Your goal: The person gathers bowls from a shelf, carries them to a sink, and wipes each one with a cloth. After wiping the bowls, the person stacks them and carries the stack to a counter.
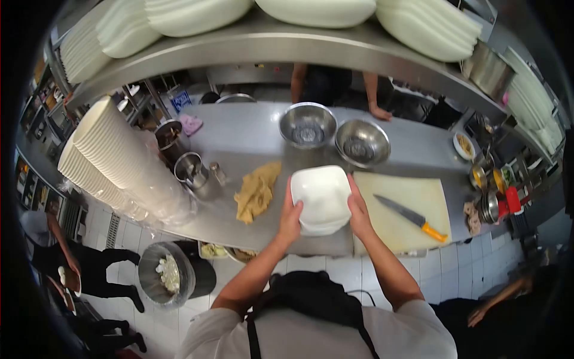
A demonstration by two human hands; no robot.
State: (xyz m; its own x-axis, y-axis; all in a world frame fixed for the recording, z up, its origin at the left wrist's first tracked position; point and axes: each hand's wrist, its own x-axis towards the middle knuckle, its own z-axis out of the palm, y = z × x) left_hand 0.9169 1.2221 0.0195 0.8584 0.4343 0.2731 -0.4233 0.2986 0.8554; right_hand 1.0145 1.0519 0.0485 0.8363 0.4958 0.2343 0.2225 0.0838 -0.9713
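A stack of white square bowls (323, 197) is held between my two hands above the front of the steel counter. My left hand (290, 220) is closed on the stack's left side, thumb at the rim. On the opposite side my right hand (359, 210) grips it the same way. Left of the stack lies a crumpled tan cloth (258, 191). To the right, a knife (409, 216) with an orange handle rests on a pale cutting board (371, 188). Just beyond the stack sit two steel mixing bowls (308, 124) (362, 142).
Tall stacks of paper tubs (122, 161) stand at the left. Overhead, a steel shelf (269, 51) carries piled plates. A lined bin (161, 275) is on the floor. Across the counter a person's hand (381, 112) leans on it; other people stand left and right.
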